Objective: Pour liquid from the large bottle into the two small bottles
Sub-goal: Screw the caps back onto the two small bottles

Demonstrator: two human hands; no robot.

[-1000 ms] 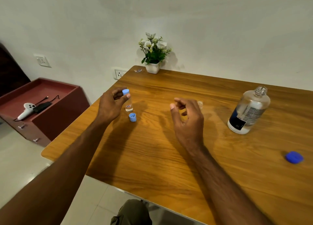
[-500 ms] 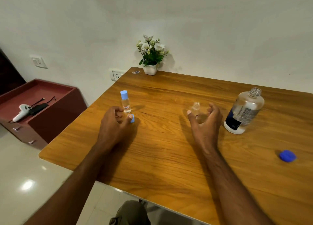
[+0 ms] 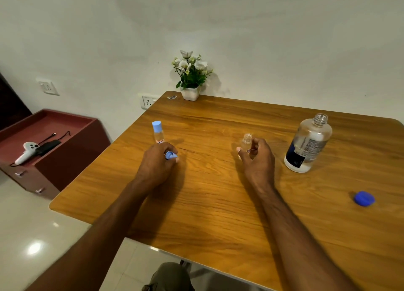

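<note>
The large clear bottle (image 3: 308,143) stands uncapped at the right of the wooden table (image 3: 218,203), with a dark label. Its dark blue cap (image 3: 364,198) lies further right and nearer to me. A small bottle with a light blue cap (image 3: 157,132) stands upright at the left. Just in front of it my left hand (image 3: 157,166) pinches a loose light blue cap (image 3: 170,155) on the table. My right hand (image 3: 258,159) grips the second small bottle (image 3: 247,142), which is open at the top and upright.
A white pot of flowers (image 3: 191,76) stands at the table's far edge near the wall. A dark red cabinet (image 3: 50,142) to the left holds a white controller (image 3: 26,151) and a black cable. The table's left edge drops to a tiled floor.
My left hand left the capped small bottle and came down onto the loose light blue cap. My right hand moved forward and closed round the open small bottle.
</note>
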